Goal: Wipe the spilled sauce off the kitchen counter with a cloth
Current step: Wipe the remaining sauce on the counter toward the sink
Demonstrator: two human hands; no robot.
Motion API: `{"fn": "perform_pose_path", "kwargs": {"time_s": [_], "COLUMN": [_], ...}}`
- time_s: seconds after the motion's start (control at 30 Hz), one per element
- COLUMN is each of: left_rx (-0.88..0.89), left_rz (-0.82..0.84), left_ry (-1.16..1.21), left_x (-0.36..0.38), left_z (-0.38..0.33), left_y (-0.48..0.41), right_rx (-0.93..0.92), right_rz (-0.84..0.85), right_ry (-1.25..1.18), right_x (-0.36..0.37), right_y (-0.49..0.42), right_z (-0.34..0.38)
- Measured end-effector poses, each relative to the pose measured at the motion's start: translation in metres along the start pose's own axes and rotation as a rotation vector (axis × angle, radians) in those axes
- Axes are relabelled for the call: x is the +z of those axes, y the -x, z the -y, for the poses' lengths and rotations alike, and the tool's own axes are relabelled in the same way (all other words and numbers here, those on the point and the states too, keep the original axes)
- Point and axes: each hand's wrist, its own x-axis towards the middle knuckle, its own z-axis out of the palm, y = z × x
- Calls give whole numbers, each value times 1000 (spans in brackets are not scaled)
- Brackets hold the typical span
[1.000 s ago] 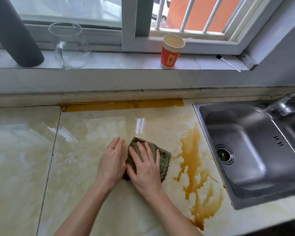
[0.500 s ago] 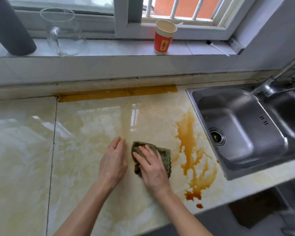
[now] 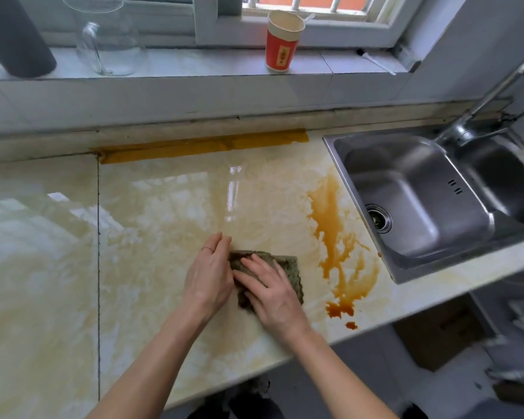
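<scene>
A folded grey-green cloth point(image 3: 291, 269) lies on the pale marble counter point(image 3: 152, 225). My right hand point(image 3: 271, 290) presses flat on top of it, fingers spread. My left hand point(image 3: 208, 272) rests against the cloth's left edge, fingers together, a ring on one finger. Brown sauce point(image 3: 335, 237) runs in a long streak to the right of the cloth, between it and the sink, with small drops point(image 3: 351, 325) near the counter's front edge. The cloth sits clear of the main streak.
A steel sink point(image 3: 418, 204) with a tap point(image 3: 466, 128) is at the right. A yellow tape strip point(image 3: 203, 145) lines the back wall. On the sill stand a red paper cup point(image 3: 282, 43), a glass jug point(image 3: 106, 40) and a dark cylinder point(image 3: 15, 40).
The view has tilted down and back, showing the counter's front edge. My left hand has closed in against the cloth's left edge. The cloth has bunched slightly under my right hand.
</scene>
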Motion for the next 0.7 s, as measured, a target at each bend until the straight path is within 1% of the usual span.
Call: {"fn": "perform_pose_path", "kwargs": {"time_s": [0.03,0.1,0.17,0.2,0.23,0.3,0.37,0.4,0.43,0.5,0.57,0.6,0.63,0.7], "left_rx": [5,0,-10,-15,-23,-38,-50,-53,-55,-59,-78,-93,-106,-127], "left_rz": [-2,-20,-35,-38,-40,-43,-47,-49,-52,-67,-80,-82,-83,-87], "left_ry": [-1,-7,-10,-12,-13,-10,-2,-1,-6,-19,-20,-20,-17,-11], "left_x": [0,-2,-4,-3,-2,2,6,8,11,16,22,28,31,39], "left_z": [0,0,0,-1,-3,-10,-18,-21,-24,-30,-33,-37,-38,-44], "left_y": [1,5,9,10,11,13,15,17,19,25,30,35,37,44], "right_rx": [43,202,311,299,233,29,-93,-113,-96,-14,68,76,39,-130], "right_rz": [-28,-109,-135,-129,-106,-10,75,84,84,59,34,29,37,98], "right_ry": [8,11,11,16,20,11,7,12,9,-9,-32,-36,-35,-27], "right_x": [-5,-13,-10,-5,0,3,-3,-9,-14,-22,-21,-19,-15,-15], "right_y": [-4,-15,-17,-13,-4,22,36,36,33,28,26,33,40,62], "right_z": [-10,-25,-17,-8,2,14,5,-4,-13,-25,-16,-10,-2,0]}}
